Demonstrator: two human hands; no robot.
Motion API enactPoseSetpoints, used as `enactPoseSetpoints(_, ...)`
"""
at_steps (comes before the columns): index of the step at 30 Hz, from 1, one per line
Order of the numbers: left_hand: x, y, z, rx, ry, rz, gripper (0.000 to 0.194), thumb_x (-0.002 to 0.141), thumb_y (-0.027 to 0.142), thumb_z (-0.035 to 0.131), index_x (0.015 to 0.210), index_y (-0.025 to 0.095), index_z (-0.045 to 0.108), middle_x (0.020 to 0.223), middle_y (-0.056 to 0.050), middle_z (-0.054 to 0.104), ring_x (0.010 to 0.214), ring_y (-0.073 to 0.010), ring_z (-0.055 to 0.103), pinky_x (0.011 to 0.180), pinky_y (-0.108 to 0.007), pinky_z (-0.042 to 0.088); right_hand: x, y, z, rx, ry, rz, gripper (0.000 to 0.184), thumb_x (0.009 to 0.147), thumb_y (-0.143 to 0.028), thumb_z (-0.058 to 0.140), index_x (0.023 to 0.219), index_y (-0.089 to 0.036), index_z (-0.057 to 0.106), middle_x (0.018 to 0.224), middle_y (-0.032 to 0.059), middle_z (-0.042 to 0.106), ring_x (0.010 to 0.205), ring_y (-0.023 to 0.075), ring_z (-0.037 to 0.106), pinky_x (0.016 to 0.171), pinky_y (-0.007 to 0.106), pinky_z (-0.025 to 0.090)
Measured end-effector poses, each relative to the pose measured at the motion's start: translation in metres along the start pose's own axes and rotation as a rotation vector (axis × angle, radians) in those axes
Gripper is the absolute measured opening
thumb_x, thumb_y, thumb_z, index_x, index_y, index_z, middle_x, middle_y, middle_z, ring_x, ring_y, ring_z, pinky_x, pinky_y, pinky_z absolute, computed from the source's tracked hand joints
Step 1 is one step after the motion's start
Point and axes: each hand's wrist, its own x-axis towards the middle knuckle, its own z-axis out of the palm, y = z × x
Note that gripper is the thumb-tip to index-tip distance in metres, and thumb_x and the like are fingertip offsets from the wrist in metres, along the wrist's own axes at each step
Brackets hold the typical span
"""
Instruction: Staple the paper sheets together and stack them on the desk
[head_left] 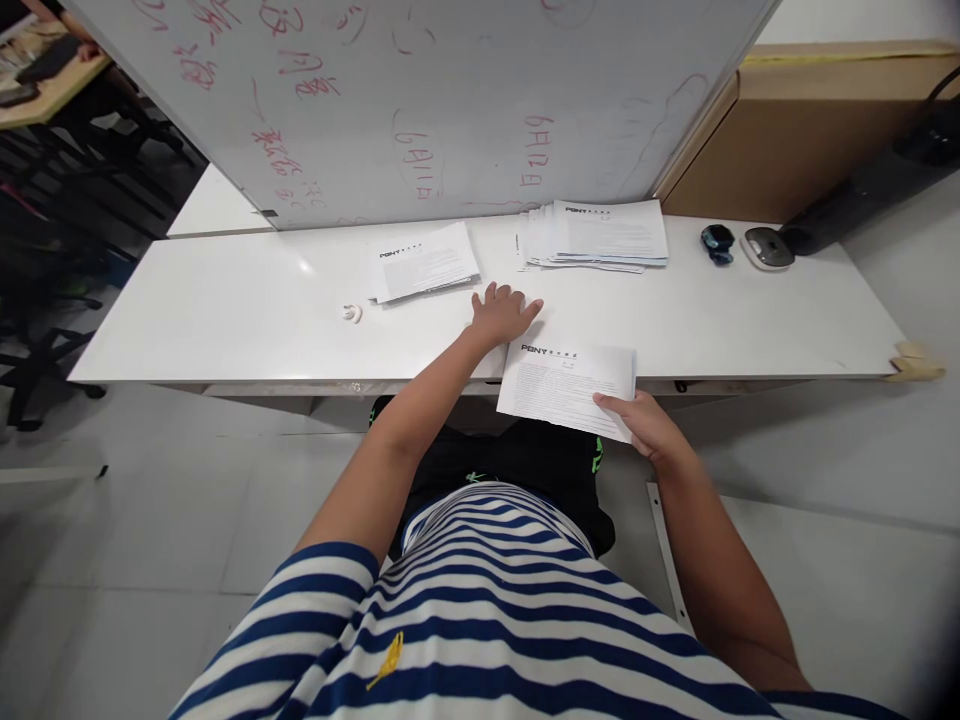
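right hand point(651, 425) pinching papers point(559, 385) over worktop's point(225, 320) near edge, left hand point(502, 316) spread: we judge this handling, steadiness needed next.

So it's a plain white tabletop point(225, 325), kinda glossy. Small paper stack point(425, 265) around the middle, a bit fanned, and a fatter paper pile point(611, 238) further back to the right. Tiny pale curved thing point(352, 313) near the small stack, then a dark watch point(718, 243) just beside a rounded grey-and-white gadget point(769, 248) on the right.
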Motion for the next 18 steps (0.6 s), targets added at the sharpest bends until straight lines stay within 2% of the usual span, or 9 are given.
enactPoseSetpoints(6, -0.0051, 0.0045, -0.0028, 0.102, -0.051, 0.013, 0.06, 0.095, 0.06, 0.029, 0.131, 0.018, 0.052, 0.158, -0.016, 0.027, 0.15, -0.0368, 0.006, 0.115, -0.064, 0.002, 0.0012, -0.0044, -0.0051, 0.0, 0.018, 0.019, 0.034, 0.068, -0.027, 0.08, 0.097, -0.012, 0.071, 0.099, 0.0131, 0.075, 0.083, 0.0268, 0.073, 0.071, 0.036, 0.061)
enactPoseSetpoints(18, -0.0067, 0.0046, -0.0017, 0.158, -0.057, 0.023, 0.063, 0.095, 0.06, 0.026, 0.135, 0.018, 0.049, 0.159, -0.016, 0.026, 0.15, -0.0372, 0.006, 0.116, -0.064, 0.003, 0.0001, -0.0065, -0.0038, -0.009, 0.0, -0.006, 0.032, 0.068, -0.028, 0.081, 0.095, -0.013, 0.072, 0.096, 0.0123, 0.076, 0.083, 0.0273, 0.073, 0.069, 0.035, 0.062)
